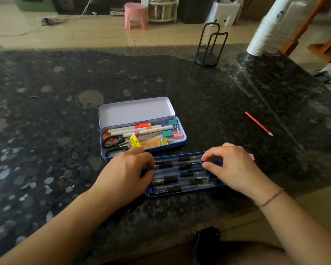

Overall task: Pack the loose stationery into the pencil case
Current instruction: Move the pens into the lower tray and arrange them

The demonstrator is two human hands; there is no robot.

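Note:
An open blue tin pencil case (182,142) with a pale lid (136,110) lies mid-table, holding highlighters, scissors (114,144), binder clips and yellow sticky notes. In front of it sits a blue inner tray (185,192) filled with several black-grip pens (180,177). My left hand (126,173) rests on the tray's left end with fingers curled on the pen tips. My right hand (231,165) pinches the end of one pen near the tray's right side. A loose red pencil (258,123) lies on the table to the right.
The dark speckled stone table (65,131) ends close to me at the bottom right. A black wire stand (208,46) and a stack of white cups (269,29) stand at the far right. A pink object (252,156) peeks from behind my right hand.

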